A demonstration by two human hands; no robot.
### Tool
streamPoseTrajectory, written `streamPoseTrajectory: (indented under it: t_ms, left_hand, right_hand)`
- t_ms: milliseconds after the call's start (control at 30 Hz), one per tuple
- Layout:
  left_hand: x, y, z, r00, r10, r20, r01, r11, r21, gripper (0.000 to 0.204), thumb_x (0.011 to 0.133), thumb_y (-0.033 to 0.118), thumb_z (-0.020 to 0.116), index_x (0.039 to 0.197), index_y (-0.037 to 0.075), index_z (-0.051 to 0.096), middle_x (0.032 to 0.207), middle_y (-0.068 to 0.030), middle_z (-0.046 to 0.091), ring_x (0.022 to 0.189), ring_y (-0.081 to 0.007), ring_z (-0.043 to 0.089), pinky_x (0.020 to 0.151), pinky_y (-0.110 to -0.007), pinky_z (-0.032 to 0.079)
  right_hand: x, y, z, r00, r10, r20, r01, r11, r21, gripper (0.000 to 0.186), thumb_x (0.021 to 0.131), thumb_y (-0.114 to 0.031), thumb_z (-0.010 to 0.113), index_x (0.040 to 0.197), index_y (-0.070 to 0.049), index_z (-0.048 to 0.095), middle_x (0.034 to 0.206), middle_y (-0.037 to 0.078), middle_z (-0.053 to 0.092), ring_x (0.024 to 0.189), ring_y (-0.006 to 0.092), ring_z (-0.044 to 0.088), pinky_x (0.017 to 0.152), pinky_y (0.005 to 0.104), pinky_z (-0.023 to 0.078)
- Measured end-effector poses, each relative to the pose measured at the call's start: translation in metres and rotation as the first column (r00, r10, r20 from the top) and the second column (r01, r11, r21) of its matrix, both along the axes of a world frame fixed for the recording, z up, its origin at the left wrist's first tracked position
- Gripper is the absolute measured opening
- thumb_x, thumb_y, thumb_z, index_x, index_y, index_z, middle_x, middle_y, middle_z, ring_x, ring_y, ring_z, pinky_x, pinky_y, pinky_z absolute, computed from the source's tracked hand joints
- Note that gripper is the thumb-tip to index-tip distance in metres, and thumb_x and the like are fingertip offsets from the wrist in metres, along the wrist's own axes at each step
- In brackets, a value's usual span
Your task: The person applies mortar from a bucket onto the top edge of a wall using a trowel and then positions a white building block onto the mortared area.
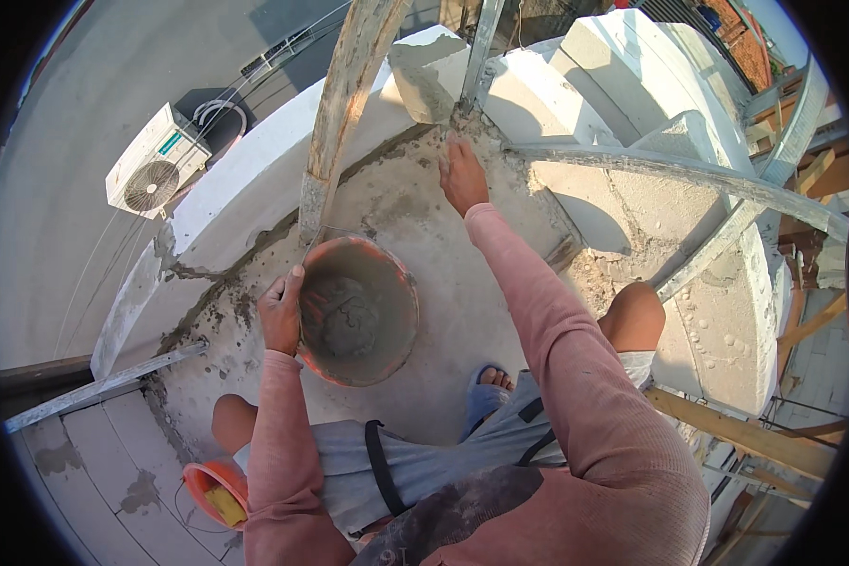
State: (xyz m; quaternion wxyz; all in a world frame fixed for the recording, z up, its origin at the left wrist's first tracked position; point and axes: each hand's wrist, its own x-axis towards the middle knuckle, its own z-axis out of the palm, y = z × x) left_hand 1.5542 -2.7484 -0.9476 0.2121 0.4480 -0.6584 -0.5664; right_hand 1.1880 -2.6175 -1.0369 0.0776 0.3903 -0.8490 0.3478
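Gripping the plastic bucket [389, 283] by its left rim, your left hand [280, 307] seems to pinch the wall; your right hand [463, 174] reaches toward the metal post [482, 57], fingers bunched, and I cannot tell if they hold something. The bucket stands on the concrete floor [467, 311] before you. Its wet-looking mortar [351, 325] probably makes it bottom-heavy, stiff-walled, perhaps slippery; opposite rim sides should give safest hold.

Mortar [352, 325] lies in the bucket [402, 294], left of the sandal [481, 400].
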Motion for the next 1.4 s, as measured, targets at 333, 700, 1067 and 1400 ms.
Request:
streamPoseTrajectory:
  t_ms: [333, 700, 1067, 1400]
  left_hand:
    - [0.001, 0.004, 0.021, 0.999, 0.017, -0.037, -0.016, 0.999, 0.032, 0.043, 0.1, 0.038, 0.067, 0.081, -0.001, 0.068, 0.074, 0.0054, 0.054, 0.072, -0.0058, 0.045, 0.065, -0.025, 0.041]
    - [-0.021, 0.024, 0.026, 0.98, -0.196, 0.016, 0.196, 0.979, -0.046, 0.051, 0.096, 0.049, 0.069, 0.1, -0.001, 0.077, 0.075, 0.0025, 0.06, 0.07, -0.007, 0.052, 0.065, -0.026, 0.044]
    - [-0.017, 0.025, 0.018, 0.989, -0.139, 0.047, 0.141, 0.988, -0.055, 0.054, 0.094, 0.051, 0.069, 0.111, 0.0, 0.076, 0.084, -0.0079, 0.072, 0.079, -0.0125, 0.063, 0.077, -0.03, 0.052]
    - [-0.015, 0.011, 0.015, 0.99, -0.113, 0.085, 0.114, 0.993, -0.013, 0.053, 0.095, 0.048, 0.069, 0.11, -0.002, 0.077, 0.087, -0.0048, 0.072, 0.081, -0.0112, 0.061, 0.079, -0.028, 0.05]
  right_hand:
    - [0.072, 0.113, 0.1, 0.869, 0.109, 0.482, -0.181, 0.978, 0.105, 0.052, 0.096, -0.026, 0.069, 0.137, 0.004, 0.056, 0.094, 0.015, 0.066, 0.081, 0.0252, 0.067, 0.074, 0.0347, 0.054]
    - [0.173, 0.12, 0.077, 0.748, 0.512, 0.423, -0.664, 0.578, 0.475, 0.04, 0.096, -0.032, 0.061, 0.106, 0.006, 0.066, 0.078, 0.022, 0.071, 0.072, 0.0407, 0.071, 0.074, 0.0468, 0.057]
    - [0.207, 0.121, 0.143, 0.049, -0.071, 0.996, -0.774, 0.628, 0.083, 0.034, 0.099, -0.033, 0.064, 0.106, 0.0, 0.068, 0.071, 0.006, 0.061, 0.058, 0.0139, 0.062, 0.052, 0.0317, 0.049]
    - [0.213, 0.164, 0.126, -0.519, -0.116, 0.847, -0.4, 0.909, -0.121, 0.034, 0.104, -0.025, 0.061, 0.125, 0.002, 0.06, 0.082, 0.004, 0.056, 0.053, 0.0088, 0.052, 0.043, 0.0246, 0.043]
